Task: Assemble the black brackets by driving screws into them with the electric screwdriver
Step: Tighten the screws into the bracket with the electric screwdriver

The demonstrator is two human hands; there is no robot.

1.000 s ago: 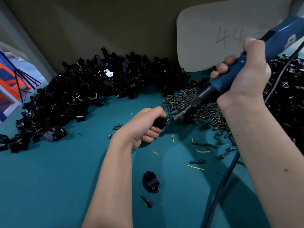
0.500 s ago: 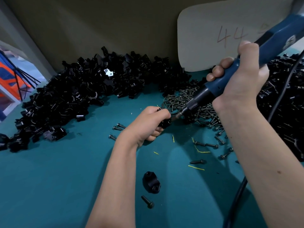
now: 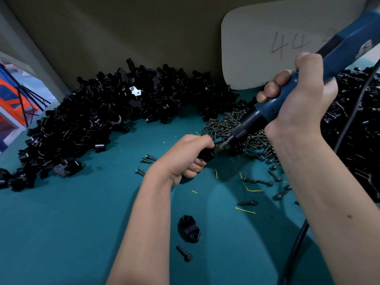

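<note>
Left hand [image 3: 185, 159] grip curled round glossy black bracket [image 3: 206, 155]; right hand [image 3: 304, 99] grip wrapped round cylindrical blue screwdriver [image 3: 287, 99].

The table top [image 3: 61, 233] is covered in a matt teal sheet, smooth and cloth-like or rubbery; which of the two cannot be told. The heaped brackets [image 3: 92, 128] are finished in black with a slight sheen, their edges catching light as painted or anodised metal would. The loose bracket [image 3: 188, 229] is seen to be smooth and semi-gloss. The screws [image 3: 232, 124] are of dark metal, dully shining. The electric screwdriver [image 3: 287, 99] is cased in smooth blue plastic, with a ribbed black collar and a metal bit. The board [image 3: 257, 48] looks like matt pale card.
</note>
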